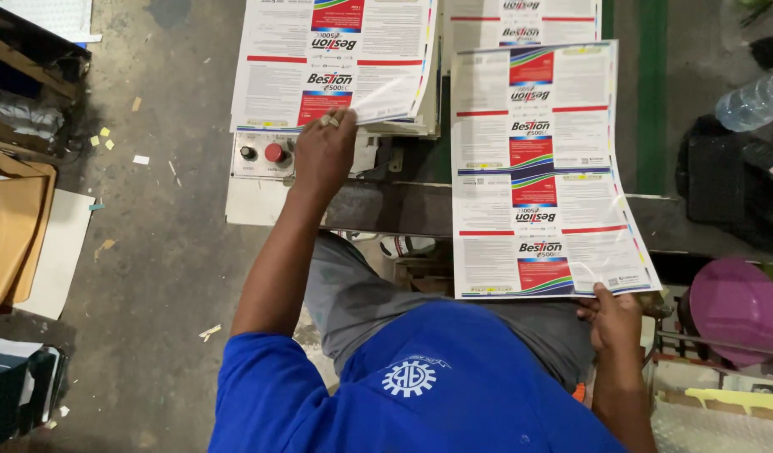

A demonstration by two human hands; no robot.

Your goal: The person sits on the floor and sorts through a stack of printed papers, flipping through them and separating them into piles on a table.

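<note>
A single printed label sheet (541, 172) is held at its lower right corner by the right hand (614, 317), fingers clamped on the edge, right of centre frame. The top sheet of the stack of printed sheets (336, 63) at upper centre is pinched at its lower edge by the left hand (323, 151), corner curled up. Step judged: sheets being separated one at a time. A clean peel of one sheet only seems called for next. A red button (274, 152) sits just left of the left hand.

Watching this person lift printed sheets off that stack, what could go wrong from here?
The left hand pinches only one corner of the top sheet, so it may crease or tear. That hand is also close to the red button and could bump it. The right hand holds the long sheet by its edge, so it could sag or slip.
</note>
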